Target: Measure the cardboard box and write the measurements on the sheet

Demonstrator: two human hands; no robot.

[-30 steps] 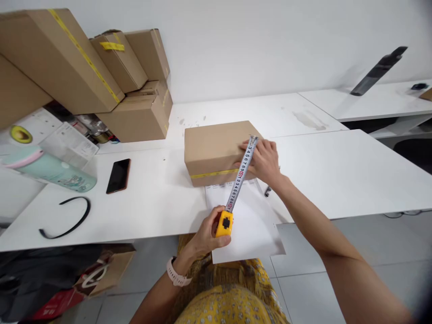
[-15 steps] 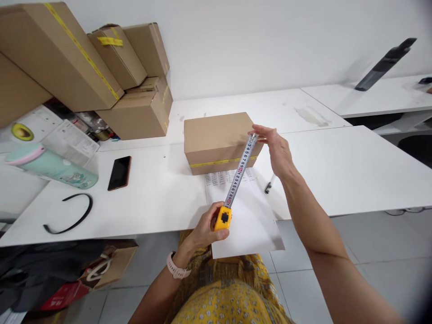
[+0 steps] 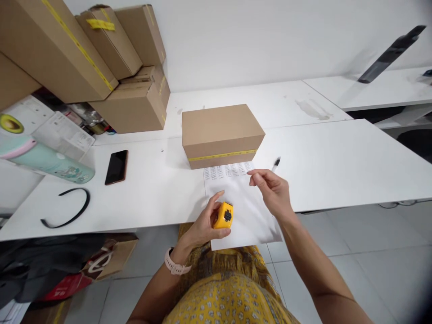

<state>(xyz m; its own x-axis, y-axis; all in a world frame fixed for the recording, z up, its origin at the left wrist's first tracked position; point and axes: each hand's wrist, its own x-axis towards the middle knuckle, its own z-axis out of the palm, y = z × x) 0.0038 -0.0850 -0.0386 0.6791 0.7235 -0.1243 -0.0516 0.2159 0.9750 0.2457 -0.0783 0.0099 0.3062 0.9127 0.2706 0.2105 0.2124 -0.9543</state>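
Observation:
My left hand is wrapped around a yellow tape measure, held over the lower part of a white paper sheet. No blade shows outside the tape measure's case. My right hand, empty, hovers over the sheet's upper right with its fingers loosely bent and slightly apart. Handwritten rows fill the top of the paper. Just behind it sits a closed cardboard box with a yellow tape strip along its front. A pen lies beyond my right hand, partly hidden by it.
Several cardboard boxes are stacked at the back left. A phone, a mint green tumbler and a black headband-like hoop are on the white table. A dark bottle stands at the far right.
The tape measure's blade, earlier stretched from my left hand to the box's right corner, is back in its case. My right hand has let go of its end and come down toward the paper.

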